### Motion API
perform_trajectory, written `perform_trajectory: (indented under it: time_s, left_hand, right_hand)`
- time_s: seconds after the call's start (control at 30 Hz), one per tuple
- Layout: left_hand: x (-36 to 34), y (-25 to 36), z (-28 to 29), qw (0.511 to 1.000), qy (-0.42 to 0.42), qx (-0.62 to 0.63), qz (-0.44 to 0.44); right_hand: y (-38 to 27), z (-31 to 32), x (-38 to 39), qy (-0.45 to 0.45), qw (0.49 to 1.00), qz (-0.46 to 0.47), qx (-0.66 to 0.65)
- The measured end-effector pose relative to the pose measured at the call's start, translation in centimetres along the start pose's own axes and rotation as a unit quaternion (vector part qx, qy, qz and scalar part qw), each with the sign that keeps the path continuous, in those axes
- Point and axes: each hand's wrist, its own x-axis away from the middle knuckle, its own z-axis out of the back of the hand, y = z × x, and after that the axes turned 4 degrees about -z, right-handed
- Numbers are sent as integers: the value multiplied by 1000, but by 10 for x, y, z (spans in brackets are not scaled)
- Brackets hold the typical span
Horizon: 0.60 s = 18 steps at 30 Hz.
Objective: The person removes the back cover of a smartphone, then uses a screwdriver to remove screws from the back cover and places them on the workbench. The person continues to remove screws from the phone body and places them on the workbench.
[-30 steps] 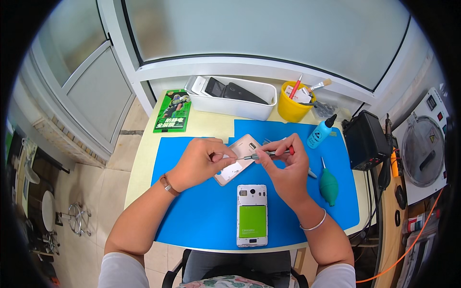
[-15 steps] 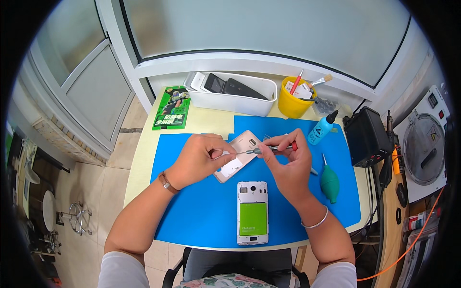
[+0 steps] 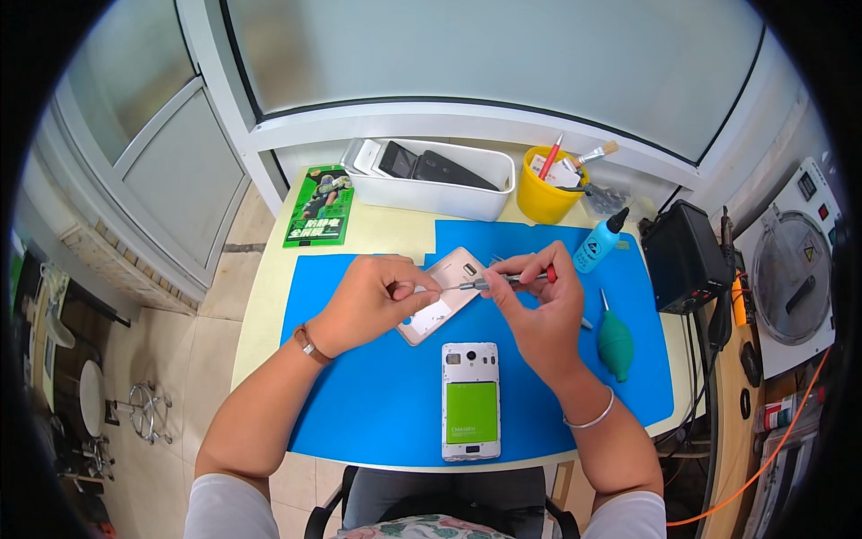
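My right hand [image 3: 539, 301] grips a screwdriver [image 3: 471, 285] with a grey shaft and a red end, its thin tip pointing left. At that tip, the thumb and fingers of my left hand [image 3: 382, 296] are pinched together; what lies between them is too small to make out. Below both hands, on the blue mat, lies a pale pink phone back cover [image 3: 440, 314] with a white label, partly hidden by my left fingers. Nearer to me is a phone [image 3: 470, 355] with its back off, showing a green battery [image 3: 471, 413].
A blue mat [image 3: 359, 404] covers much of the table. Behind it stand a white bin [image 3: 431, 196] of phones and a yellow cup [image 3: 545, 202] of tools. Rightward are a blue bottle [image 3: 594, 247], a green air blower [image 3: 615, 346] and a black box [image 3: 687, 256]. A green packet [image 3: 319, 207] lies back left.
Both hands keep almost the same pose, with the screwdriver tip still at my left fingertips. The whole view has shifted very slightly.
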Motion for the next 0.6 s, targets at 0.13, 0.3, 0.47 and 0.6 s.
perform_trajectory:
  time_s: [0.13, 0.3, 0.47, 0.6]
  left_hand:
    - [0, -1, -1, 1000, -12, -2, 10]
    - [-1, 7, 1, 999, -39, -17, 25]
    - [0, 4, 0, 998, -33, 35, 41]
    - [0, 4, -1, 996, -26, 66, 47]
  right_hand:
    - [-1, 1, -1, -8, 1000, 11, 10]
    - [0, 1, 0, -10, 1000, 19, 19]
    - [0, -1, 1, 1, 1000, 10, -8]
    - [-1, 0, 1, 2, 1000, 12, -9]
